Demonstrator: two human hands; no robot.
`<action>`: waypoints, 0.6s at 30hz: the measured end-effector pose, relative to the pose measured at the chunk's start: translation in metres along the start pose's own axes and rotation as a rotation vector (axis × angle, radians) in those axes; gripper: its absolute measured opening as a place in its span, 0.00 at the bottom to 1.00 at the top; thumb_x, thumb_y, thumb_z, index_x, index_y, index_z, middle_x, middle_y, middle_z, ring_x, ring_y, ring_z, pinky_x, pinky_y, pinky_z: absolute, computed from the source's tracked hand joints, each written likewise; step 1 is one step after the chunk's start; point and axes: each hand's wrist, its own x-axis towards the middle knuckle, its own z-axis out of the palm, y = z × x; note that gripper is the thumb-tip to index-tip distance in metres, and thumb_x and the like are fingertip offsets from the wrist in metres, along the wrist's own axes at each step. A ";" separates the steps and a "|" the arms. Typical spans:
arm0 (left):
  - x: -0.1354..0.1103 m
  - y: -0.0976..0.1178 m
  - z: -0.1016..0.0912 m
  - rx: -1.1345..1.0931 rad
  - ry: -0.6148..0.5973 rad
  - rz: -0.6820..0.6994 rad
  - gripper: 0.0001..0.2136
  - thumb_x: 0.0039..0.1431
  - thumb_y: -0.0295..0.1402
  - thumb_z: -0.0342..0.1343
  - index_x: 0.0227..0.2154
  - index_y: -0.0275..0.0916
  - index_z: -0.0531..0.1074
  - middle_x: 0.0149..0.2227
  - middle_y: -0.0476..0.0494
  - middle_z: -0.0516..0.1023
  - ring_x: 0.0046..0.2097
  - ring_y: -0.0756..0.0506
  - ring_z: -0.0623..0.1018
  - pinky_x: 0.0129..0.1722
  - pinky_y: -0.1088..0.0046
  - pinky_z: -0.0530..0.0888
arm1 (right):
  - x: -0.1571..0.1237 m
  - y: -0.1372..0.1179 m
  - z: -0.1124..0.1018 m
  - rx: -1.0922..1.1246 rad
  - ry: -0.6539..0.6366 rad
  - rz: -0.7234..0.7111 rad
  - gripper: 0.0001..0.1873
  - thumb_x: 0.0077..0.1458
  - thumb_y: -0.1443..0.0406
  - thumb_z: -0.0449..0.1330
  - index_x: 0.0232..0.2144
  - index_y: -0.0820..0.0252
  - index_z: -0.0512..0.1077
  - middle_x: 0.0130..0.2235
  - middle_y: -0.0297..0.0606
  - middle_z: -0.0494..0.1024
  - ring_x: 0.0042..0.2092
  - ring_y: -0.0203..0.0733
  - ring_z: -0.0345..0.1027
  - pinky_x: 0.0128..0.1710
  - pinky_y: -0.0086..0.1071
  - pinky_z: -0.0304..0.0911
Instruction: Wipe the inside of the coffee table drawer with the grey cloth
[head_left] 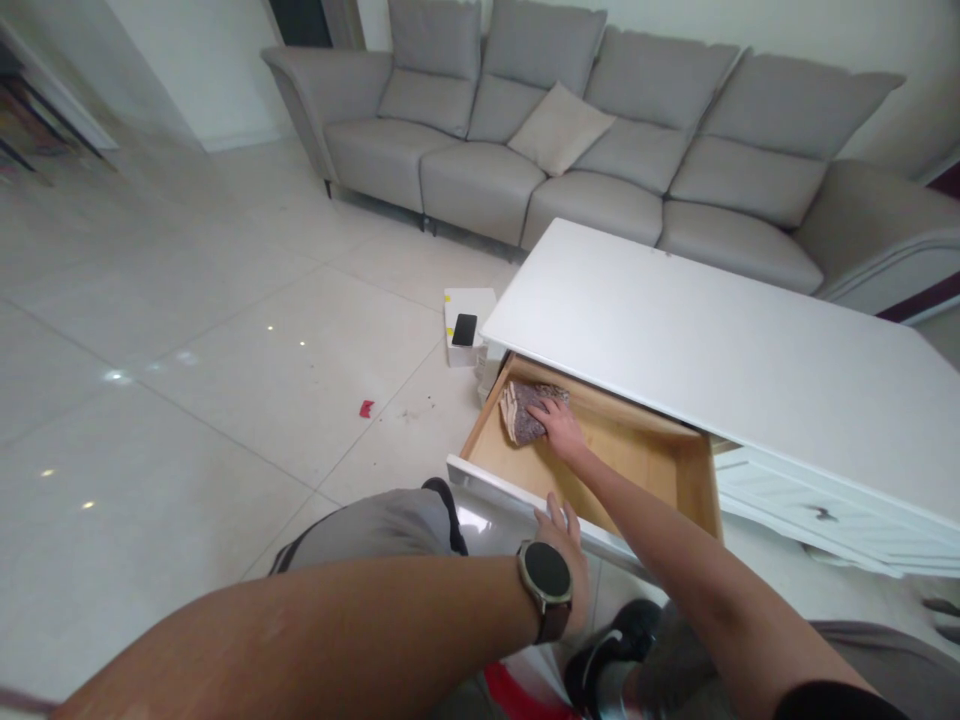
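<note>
A wooden drawer stands pulled out from under the white coffee table. My right hand reaches into it and presses a crumpled brown-grey cloth against the drawer's bottom at its far left corner, fingers closed over the cloth. My left hand, with a round dark watch on the wrist, rests on the drawer's white front edge, fingers curled over it.
A grey sofa with a beige cushion runs along the back. A white box with a black phone on it sits on the tiled floor left of the table. A small red scrap lies on the tiles. My knees are below.
</note>
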 end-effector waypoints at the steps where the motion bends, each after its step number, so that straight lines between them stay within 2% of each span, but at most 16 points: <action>1: 0.000 0.000 -0.002 0.021 -0.026 0.011 0.26 0.55 0.18 0.51 0.51 0.43 0.84 0.65 0.36 0.75 0.71 0.27 0.65 0.60 0.43 0.71 | -0.002 0.002 -0.005 -0.045 0.037 -0.041 0.38 0.58 0.73 0.54 0.69 0.51 0.65 0.72 0.44 0.61 0.73 0.57 0.46 0.68 0.49 0.52; 4: -0.002 -0.001 -0.009 0.012 -0.027 0.047 0.27 0.54 0.17 0.52 0.53 0.43 0.82 0.65 0.37 0.74 0.71 0.27 0.65 0.61 0.45 0.72 | -0.006 0.009 -0.016 -0.176 0.086 -0.127 0.37 0.62 0.72 0.52 0.72 0.46 0.61 0.76 0.39 0.54 0.76 0.60 0.34 0.67 0.55 0.52; 6: -0.003 -0.002 -0.013 0.025 -0.033 0.045 0.27 0.54 0.17 0.54 0.54 0.42 0.82 0.64 0.37 0.74 0.69 0.26 0.66 0.61 0.45 0.72 | -0.002 0.012 -0.021 -0.242 0.065 -0.144 0.38 0.64 0.71 0.50 0.73 0.43 0.58 0.77 0.35 0.49 0.77 0.61 0.29 0.65 0.57 0.53; 9: -0.002 0.000 -0.018 0.059 -0.052 0.028 0.24 0.55 0.19 0.55 0.53 0.40 0.81 0.64 0.36 0.74 0.68 0.27 0.68 0.60 0.47 0.72 | 0.017 0.012 -0.023 -0.292 0.005 -0.068 0.38 0.64 0.70 0.50 0.74 0.41 0.55 0.79 0.31 0.40 0.77 0.66 0.29 0.65 0.63 0.52; 11: -0.001 0.000 -0.021 0.062 -0.062 0.038 0.23 0.56 0.20 0.56 0.52 0.41 0.82 0.62 0.37 0.75 0.67 0.27 0.68 0.59 0.48 0.72 | 0.036 0.006 -0.023 -0.289 -0.014 -0.007 0.37 0.64 0.69 0.50 0.73 0.40 0.57 0.79 0.29 0.39 0.76 0.70 0.31 0.66 0.69 0.49; 15: 0.001 -0.002 -0.026 0.073 -0.093 0.046 0.22 0.56 0.21 0.57 0.51 0.47 0.82 0.59 0.41 0.76 0.64 0.29 0.68 0.56 0.50 0.72 | 0.072 -0.012 -0.026 -0.219 -0.003 0.004 0.32 0.66 0.67 0.49 0.69 0.35 0.64 0.78 0.27 0.44 0.74 0.73 0.36 0.63 0.79 0.42; 18: 0.001 -0.005 -0.029 0.024 -0.091 0.060 0.21 0.54 0.22 0.59 0.48 0.48 0.83 0.54 0.40 0.77 0.61 0.29 0.69 0.54 0.51 0.72 | 0.085 -0.020 -0.031 -0.187 -0.013 0.015 0.29 0.67 0.67 0.49 0.64 0.35 0.71 0.76 0.31 0.55 0.73 0.73 0.41 0.62 0.79 0.44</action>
